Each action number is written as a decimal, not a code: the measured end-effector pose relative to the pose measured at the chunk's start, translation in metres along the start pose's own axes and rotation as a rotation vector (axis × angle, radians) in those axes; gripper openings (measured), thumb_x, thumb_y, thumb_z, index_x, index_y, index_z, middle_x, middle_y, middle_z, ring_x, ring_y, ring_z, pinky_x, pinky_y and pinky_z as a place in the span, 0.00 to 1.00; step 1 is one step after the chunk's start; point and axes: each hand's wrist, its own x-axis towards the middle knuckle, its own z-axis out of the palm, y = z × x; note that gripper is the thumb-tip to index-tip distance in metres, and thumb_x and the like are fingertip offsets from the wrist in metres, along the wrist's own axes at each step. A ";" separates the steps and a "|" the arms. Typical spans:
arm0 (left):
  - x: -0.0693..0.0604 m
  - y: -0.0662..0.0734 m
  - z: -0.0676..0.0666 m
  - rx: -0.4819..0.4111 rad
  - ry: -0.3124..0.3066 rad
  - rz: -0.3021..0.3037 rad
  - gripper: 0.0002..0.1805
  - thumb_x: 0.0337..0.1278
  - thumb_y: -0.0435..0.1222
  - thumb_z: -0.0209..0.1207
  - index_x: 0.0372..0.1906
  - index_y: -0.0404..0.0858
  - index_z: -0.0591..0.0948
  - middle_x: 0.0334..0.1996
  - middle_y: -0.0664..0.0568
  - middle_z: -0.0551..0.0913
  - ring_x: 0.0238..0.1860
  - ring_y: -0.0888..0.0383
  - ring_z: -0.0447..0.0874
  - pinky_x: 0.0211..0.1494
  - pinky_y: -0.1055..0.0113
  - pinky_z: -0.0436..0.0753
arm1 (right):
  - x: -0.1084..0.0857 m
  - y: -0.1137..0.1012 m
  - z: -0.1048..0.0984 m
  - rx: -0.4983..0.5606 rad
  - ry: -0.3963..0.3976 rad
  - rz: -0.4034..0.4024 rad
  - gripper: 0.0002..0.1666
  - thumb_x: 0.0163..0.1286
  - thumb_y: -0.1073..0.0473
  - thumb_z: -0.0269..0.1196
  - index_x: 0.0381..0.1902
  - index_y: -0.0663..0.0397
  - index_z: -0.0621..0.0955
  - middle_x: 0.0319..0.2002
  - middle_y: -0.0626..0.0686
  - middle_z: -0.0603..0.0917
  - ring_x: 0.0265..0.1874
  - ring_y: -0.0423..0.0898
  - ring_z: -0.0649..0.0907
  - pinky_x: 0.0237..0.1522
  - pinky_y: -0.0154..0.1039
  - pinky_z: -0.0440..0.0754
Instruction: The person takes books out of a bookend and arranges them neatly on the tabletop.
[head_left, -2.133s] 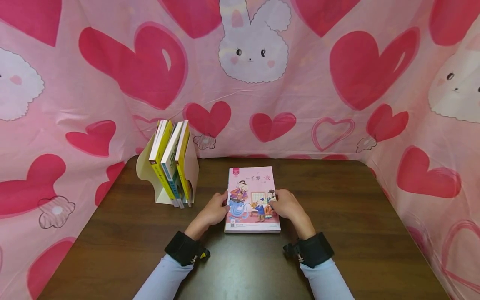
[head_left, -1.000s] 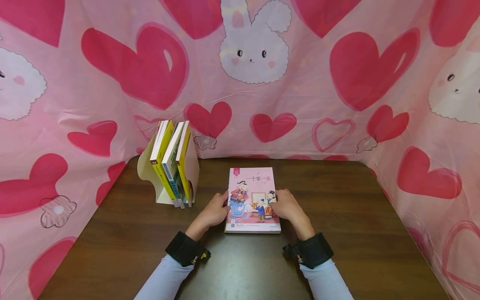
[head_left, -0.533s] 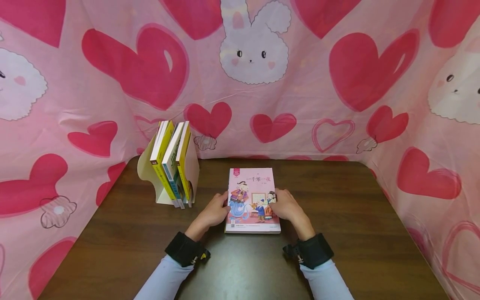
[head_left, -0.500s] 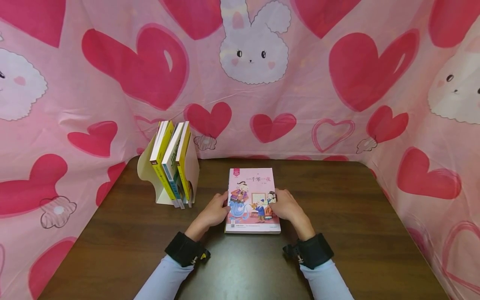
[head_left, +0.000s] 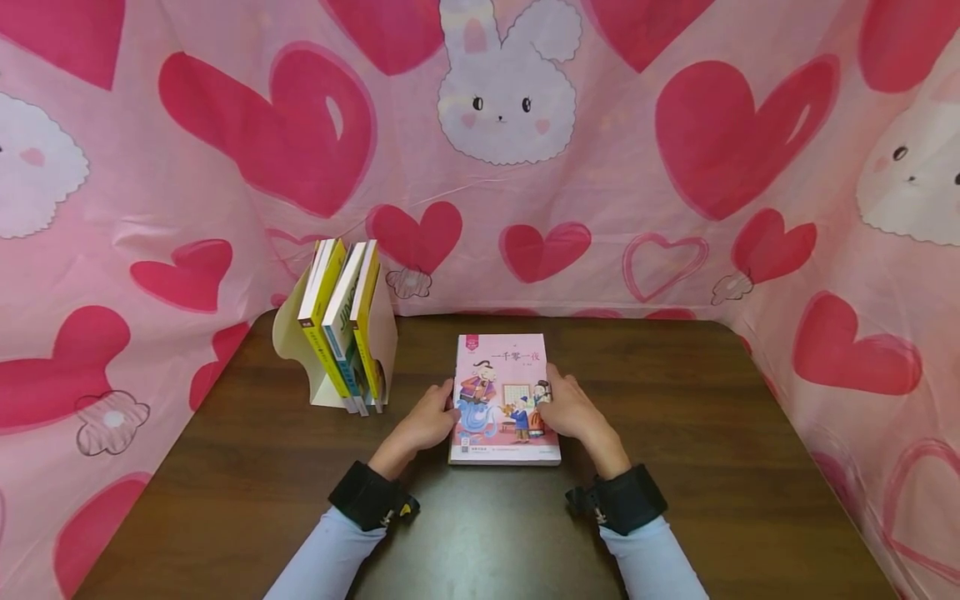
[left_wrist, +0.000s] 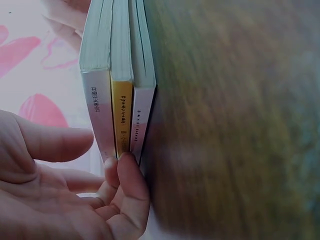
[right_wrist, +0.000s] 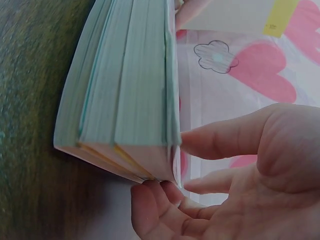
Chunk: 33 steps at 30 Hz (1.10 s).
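Observation:
A stack of three books lies flat on the table, topped by a pink picture-covered book (head_left: 506,367) with a Chinese title. In the left wrist view, a yellow spine (left_wrist: 122,107) sits between the pink-and-white top spine and a white bottom spine (left_wrist: 142,107). My left hand (head_left: 426,423) holds the spine side, curled fingertips against the spines and thumb by the cover's edge. My right hand (head_left: 579,414) grips the opposite side, its thumb on the cover's edge and its fingers at the stack's lower corner in the right wrist view. Page edges (right_wrist: 142,75) show there.
Left of the stack, a cream book holder (head_left: 288,329) stands near the table's back, holding several upright books, one with a yellow spine (head_left: 322,292). The dark wooden table (head_left: 675,467) meets a pink heart-and-rabbit cloth (head_left: 615,167) behind and at both sides.
The right hand's index finger has straightened a little, up along the stack's edge. Left fingers have shifted slightly. The books stay in place.

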 end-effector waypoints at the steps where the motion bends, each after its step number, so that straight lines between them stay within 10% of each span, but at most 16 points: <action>1: 0.000 0.000 0.000 -0.009 0.004 -0.003 0.37 0.73 0.30 0.58 0.81 0.27 0.58 0.48 0.41 0.71 0.52 0.44 0.72 0.54 0.51 0.72 | 0.000 0.000 0.000 0.010 -0.003 -0.004 0.46 0.75 0.62 0.60 0.83 0.68 0.53 0.70 0.76 0.65 0.61 0.65 0.73 0.68 0.63 0.70; 22: -0.002 -0.008 -0.007 -0.093 -0.004 0.095 0.34 0.73 0.31 0.59 0.78 0.27 0.63 0.39 0.45 0.73 0.40 0.50 0.72 0.40 0.62 0.69 | -0.002 -0.003 -0.001 -0.019 0.072 -0.063 0.38 0.77 0.57 0.61 0.76 0.73 0.66 0.63 0.72 0.71 0.62 0.67 0.71 0.67 0.66 0.70; 33: -0.016 -0.004 -0.017 -0.098 0.175 0.088 0.11 0.77 0.37 0.60 0.55 0.35 0.82 0.37 0.48 0.78 0.38 0.52 0.76 0.39 0.62 0.77 | -0.003 -0.004 -0.004 0.077 0.150 -0.089 0.18 0.79 0.57 0.61 0.58 0.64 0.82 0.44 0.60 0.83 0.43 0.56 0.80 0.48 0.53 0.82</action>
